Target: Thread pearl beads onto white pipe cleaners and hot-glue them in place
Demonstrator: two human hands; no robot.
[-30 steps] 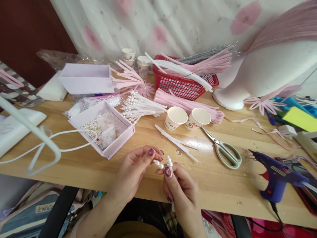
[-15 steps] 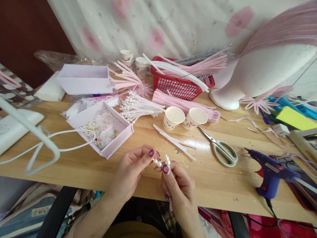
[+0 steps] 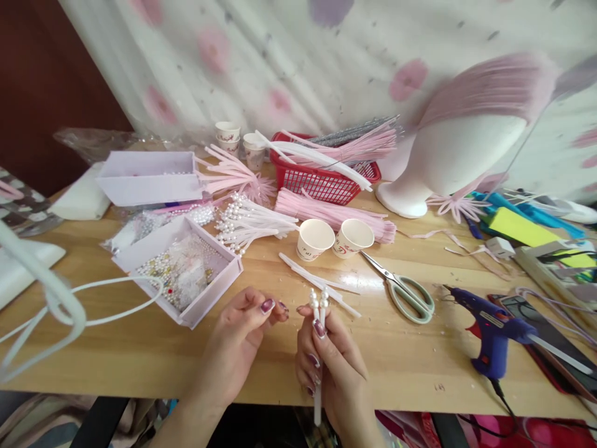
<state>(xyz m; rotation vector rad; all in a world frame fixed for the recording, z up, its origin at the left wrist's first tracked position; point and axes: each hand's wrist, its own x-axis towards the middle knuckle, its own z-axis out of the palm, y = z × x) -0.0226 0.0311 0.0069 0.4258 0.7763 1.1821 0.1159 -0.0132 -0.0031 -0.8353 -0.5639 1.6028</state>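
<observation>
My right hand (image 3: 329,361) is closed around two white stems tipped with pearls (image 3: 318,300), held upright over the front of the wooden table (image 3: 420,354); the stems stick out below my fist. Just to their left is my left hand (image 3: 242,333), fingers loosely curled and empty, its fingertips near the pearls but apart from them. A heap of similar pearl-tipped stems (image 3: 249,221) lies further back. A pink box of beads and pearls (image 3: 180,267) sits to the left.
Two paper cups (image 3: 333,238), loose white stems (image 3: 317,280), green-handled scissors (image 3: 403,292) and a blue glue gun (image 3: 492,330) lie to the right. Behind are a red basket (image 3: 326,180) of pink stems, a white foam head (image 3: 448,162) and a lilac box (image 3: 149,177).
My left hand has let go of the pearl stem and drawn slightly left. Both pearl stems now stand together upright in my right hand. The view has tilted upward.
</observation>
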